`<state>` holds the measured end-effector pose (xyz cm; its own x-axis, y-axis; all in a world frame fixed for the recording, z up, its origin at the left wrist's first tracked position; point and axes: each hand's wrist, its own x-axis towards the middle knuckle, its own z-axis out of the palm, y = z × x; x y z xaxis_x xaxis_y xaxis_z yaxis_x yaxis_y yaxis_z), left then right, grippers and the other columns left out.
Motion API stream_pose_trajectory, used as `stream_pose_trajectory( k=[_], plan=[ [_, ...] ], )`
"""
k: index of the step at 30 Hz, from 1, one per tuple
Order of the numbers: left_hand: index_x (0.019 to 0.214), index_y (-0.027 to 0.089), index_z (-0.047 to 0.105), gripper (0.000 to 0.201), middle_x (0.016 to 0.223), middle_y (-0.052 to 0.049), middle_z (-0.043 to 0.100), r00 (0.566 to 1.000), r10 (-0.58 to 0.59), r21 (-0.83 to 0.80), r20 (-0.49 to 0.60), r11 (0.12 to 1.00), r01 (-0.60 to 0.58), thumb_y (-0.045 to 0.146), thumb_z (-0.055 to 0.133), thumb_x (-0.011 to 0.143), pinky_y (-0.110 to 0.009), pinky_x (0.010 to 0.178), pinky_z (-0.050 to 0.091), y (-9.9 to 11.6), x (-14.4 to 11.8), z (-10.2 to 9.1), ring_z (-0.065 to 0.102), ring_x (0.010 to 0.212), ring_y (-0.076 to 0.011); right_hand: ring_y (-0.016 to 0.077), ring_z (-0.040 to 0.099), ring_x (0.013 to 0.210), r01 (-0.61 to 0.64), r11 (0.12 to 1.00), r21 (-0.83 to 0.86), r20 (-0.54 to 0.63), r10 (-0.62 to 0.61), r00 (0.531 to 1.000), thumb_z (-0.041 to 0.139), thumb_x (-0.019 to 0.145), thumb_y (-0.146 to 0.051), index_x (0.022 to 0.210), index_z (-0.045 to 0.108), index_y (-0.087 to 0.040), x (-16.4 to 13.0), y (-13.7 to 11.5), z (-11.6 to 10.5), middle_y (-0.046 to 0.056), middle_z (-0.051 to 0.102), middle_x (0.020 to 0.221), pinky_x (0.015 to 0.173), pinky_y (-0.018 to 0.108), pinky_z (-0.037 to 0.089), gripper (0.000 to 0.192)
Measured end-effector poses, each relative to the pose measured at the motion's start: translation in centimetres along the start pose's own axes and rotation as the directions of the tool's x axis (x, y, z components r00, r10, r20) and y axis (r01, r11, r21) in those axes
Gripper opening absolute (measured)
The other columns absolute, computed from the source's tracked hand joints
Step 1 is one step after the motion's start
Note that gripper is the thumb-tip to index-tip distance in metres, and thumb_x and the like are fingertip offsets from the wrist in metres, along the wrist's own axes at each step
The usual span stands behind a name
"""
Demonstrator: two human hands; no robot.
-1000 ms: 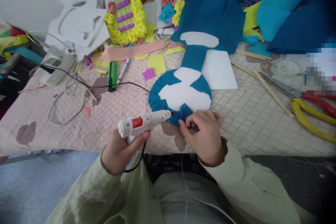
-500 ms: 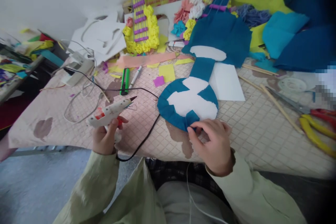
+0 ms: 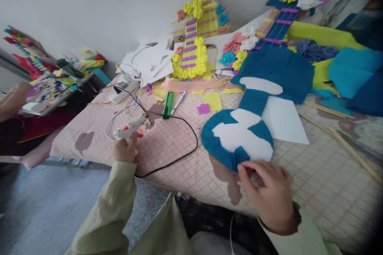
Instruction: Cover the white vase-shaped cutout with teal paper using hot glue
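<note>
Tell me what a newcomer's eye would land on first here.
First, the blue and white guitar-shaped cutout lying mid-table, with the right hand pressing its near edge. Next, the left hand at the table's left edge, gripping a white glue gun whose black cord loops across the quilted cover. Behind them, a yellow flower-trimmed paper guitar leans against the wall.

A plain grey-white wall [image 3: 89,4] fills the upper left of the frame. A table with a pink quilted cover [image 3: 314,175] spans the centre and right. Grey floor [image 3: 44,211] shows lower left.
</note>
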<state>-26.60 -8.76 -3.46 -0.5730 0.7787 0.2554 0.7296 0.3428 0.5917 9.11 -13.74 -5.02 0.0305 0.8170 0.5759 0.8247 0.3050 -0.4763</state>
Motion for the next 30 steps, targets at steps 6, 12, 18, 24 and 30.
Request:
stream_pose_trajectory(
  k=[6,12,18,24,30],
  plan=[
    [0.081,0.010,0.070,0.052,0.068,-0.006,0.066,0.990,0.059,0.055,0.129,0.996,-0.066,0.055,0.045,0.070,-0.022,0.054,0.041,0.3,-0.4,-0.2,0.058,0.061,-0.0166,0.0151,0.054,0.065,0.015,1.000,-0.004,0.001,-0.015,1.000,0.052,0.081,-0.031,0.069,0.060,-0.020,0.0,0.0,0.0,0.000,0.062,0.066,0.073,0.034,0.031,0.018],
    [0.072,0.011,0.067,0.051,0.054,-0.004,0.058,0.961,0.112,0.168,0.253,0.973,-0.158,0.057,0.044,0.066,-0.022,0.047,0.037,0.2,-0.1,-1.6,0.052,0.051,-0.0154,0.0151,0.053,0.065,0.035,0.999,0.012,0.000,-0.035,0.999,0.053,0.080,-0.029,0.070,0.060,-0.020,0.0,0.1,0.0,0.000,0.062,0.066,0.072,0.034,0.032,0.015],
    [0.058,0.016,0.058,0.042,0.046,-0.002,0.052,0.965,0.116,0.286,0.235,0.941,-0.183,0.056,0.046,0.061,-0.023,0.044,0.034,0.2,-0.1,-1.9,0.050,0.047,-0.0160,0.0152,0.053,0.065,0.021,1.000,0.018,0.002,-0.021,1.000,0.054,0.079,-0.029,0.070,0.060,-0.020,-0.1,0.3,0.0,0.000,0.061,0.065,0.073,0.034,0.031,0.015],
    [0.051,0.017,0.052,0.043,0.044,-0.002,0.048,0.960,0.086,0.266,0.265,0.951,-0.158,0.058,0.044,0.062,-0.023,0.045,0.034,-0.1,-0.1,-1.8,0.048,0.049,-0.0157,0.0146,0.053,0.066,-0.001,1.000,0.027,0.000,0.001,1.000,0.055,0.079,-0.029,0.070,0.060,-0.019,-0.1,0.1,0.0,0.000,0.061,0.066,0.076,0.034,0.031,0.014],
    [0.061,0.016,0.055,0.045,0.058,-0.003,0.053,0.952,0.124,0.298,0.281,0.931,-0.210,0.061,0.047,0.064,-0.024,0.050,0.037,-1.2,0.1,-1.9,0.049,0.056,-0.0155,0.0142,0.052,0.068,-0.043,0.998,0.045,0.034,0.042,0.999,0.056,0.077,-0.026,0.069,0.061,-0.019,-0.1,0.0,0.0,0.000,0.060,0.065,0.075,0.032,0.030,0.011]
  ],
)
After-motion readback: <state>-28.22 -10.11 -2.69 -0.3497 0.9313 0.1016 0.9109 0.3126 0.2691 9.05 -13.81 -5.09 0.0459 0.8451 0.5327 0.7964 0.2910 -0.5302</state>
